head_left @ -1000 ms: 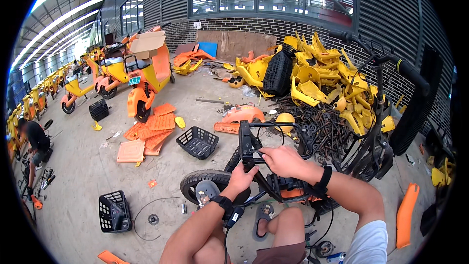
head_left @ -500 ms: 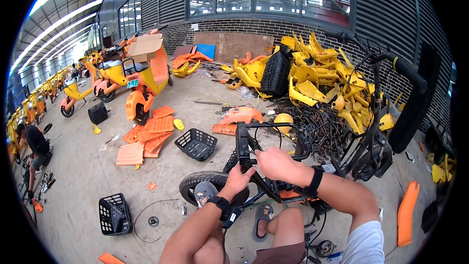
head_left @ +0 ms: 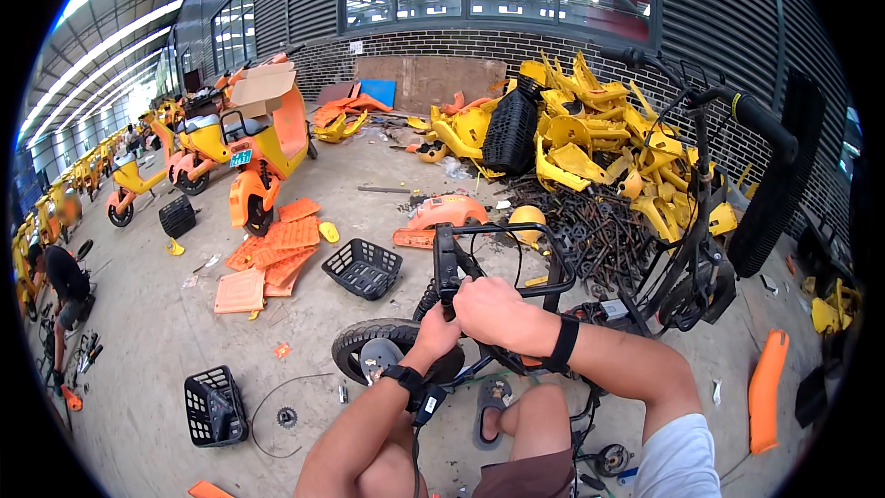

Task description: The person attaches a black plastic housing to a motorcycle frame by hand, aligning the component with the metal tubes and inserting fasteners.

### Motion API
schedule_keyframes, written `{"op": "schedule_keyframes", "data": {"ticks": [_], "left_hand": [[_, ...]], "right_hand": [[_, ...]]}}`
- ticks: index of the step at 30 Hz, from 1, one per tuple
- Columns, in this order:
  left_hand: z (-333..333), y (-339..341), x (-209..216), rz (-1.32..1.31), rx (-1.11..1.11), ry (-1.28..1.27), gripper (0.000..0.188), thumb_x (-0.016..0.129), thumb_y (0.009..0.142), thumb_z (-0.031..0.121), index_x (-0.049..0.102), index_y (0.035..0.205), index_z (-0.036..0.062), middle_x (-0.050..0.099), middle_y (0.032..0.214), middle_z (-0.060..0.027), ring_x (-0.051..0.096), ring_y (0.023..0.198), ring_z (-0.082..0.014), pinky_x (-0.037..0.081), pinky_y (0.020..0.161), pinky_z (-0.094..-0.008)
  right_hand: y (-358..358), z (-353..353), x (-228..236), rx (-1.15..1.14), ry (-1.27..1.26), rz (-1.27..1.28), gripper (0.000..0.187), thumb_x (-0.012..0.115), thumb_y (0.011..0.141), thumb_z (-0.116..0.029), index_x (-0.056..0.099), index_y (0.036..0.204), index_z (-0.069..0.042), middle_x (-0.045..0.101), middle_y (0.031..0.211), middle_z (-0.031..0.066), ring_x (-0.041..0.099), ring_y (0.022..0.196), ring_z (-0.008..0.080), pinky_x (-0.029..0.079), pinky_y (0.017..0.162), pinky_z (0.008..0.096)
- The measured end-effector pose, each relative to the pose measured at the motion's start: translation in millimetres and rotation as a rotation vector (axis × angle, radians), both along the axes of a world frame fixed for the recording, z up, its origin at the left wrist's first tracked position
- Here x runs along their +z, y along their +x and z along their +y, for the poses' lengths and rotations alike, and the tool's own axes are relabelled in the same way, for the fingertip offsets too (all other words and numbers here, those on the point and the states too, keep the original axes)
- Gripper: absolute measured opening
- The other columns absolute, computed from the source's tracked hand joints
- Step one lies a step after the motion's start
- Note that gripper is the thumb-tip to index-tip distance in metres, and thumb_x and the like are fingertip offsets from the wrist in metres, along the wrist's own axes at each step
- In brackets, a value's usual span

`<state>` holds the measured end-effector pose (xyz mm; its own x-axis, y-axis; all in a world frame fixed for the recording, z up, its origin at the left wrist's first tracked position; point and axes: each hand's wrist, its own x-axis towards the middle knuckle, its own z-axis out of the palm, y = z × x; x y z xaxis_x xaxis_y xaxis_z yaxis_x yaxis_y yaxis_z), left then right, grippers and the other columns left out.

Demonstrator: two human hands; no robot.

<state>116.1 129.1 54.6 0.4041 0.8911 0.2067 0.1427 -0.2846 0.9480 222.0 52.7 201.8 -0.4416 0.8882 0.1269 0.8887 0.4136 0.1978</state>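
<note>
A stripped scooter's black tubular frame (head_left: 553,244) stands before me, its rear wheel (head_left: 350,347) at left and its handlebar (head_left: 770,129) at far right. Both my hands are together beside the upright black bracket (head_left: 446,263) at the frame's rear. My left hand (head_left: 433,337) is closed just below it, the thumb side toward the other hand. My right hand (head_left: 496,314) is curled into a fist against the frame, its back toward me. Whatever lies between the fingers is hidden. A dark band with a cabled box (head_left: 431,403) is at my left wrist.
Black baskets (head_left: 362,269) and orange panels (head_left: 277,254) lie on the concrete floor. Yellow body panels (head_left: 581,143) and dark metal parts (head_left: 576,221) are heaped by the wall. Scooters (head_left: 263,148) stand at the back left; a person (head_left: 64,281) bends at far left.
My right hand has shifted left and down, closer against my left hand, and its knuckles have turned upward. The whole view has moved slightly. Both hands remain at the frame.
</note>
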Motion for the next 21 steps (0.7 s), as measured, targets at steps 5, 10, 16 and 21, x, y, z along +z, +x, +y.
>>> {"op": "schedule_keyframes", "data": {"ticks": [5,10,16,21], "left_hand": [[7.9,-1.0,-11.0,-0.040,0.000,-0.087,0.036,0.068,0.087,0.023,0.059,0.110,-0.0042,0.070,0.097,-0.0122,0.065,0.086,-0.0168,0.051,0.076,-0.0314],[5.4,1.3,-7.1,-0.006,0.022,-0.116,0.037,0.070,0.086,0.029,0.061,0.105,-0.0015,0.069,0.093,-0.0106,0.065,0.083,-0.0161,0.051,0.076,-0.0317],[7.5,-1.4,-8.5,0.010,0.026,-0.100,0.039,0.070,0.085,0.031,0.060,0.105,-0.0017,0.069,0.092,-0.0117,0.065,0.084,-0.0179,0.050,0.078,-0.0324],[3.3,-1.3,-0.6,0.026,0.012,-0.099,0.038,0.070,0.086,0.030,0.061,0.105,-0.0018,0.069,0.093,-0.0108,0.064,0.084,-0.0169,0.050,0.078,-0.0322]], "right_hand": [[9.4,1.8,3.2,-0.004,0.021,-0.055,0.020,0.060,0.076,-0.012,0.066,0.086,0.005,0.068,0.075,0.0179,0.069,0.072,0.0320,0.054,0.063,0.0407],[37.1,10.8,2.9,-0.076,0.013,-0.103,0.011,0.060,0.077,-0.012,0.068,0.080,-0.005,0.069,0.076,0.0141,0.069,0.073,0.0304,0.052,0.061,0.0412],[48.6,37.2,-7.0,-0.093,0.185,-0.203,0.010,0.062,0.078,-0.013,0.071,0.077,-0.009,0.070,0.077,0.0090,0.070,0.075,0.0234,0.052,0.063,0.0354],[54.1,62.1,-20.0,0.014,0.490,-0.255,0.009,0.062,0.077,-0.013,0.071,0.073,-0.011,0.068,0.072,0.0059,0.069,0.072,0.0210,0.051,0.063,0.0339]]}}
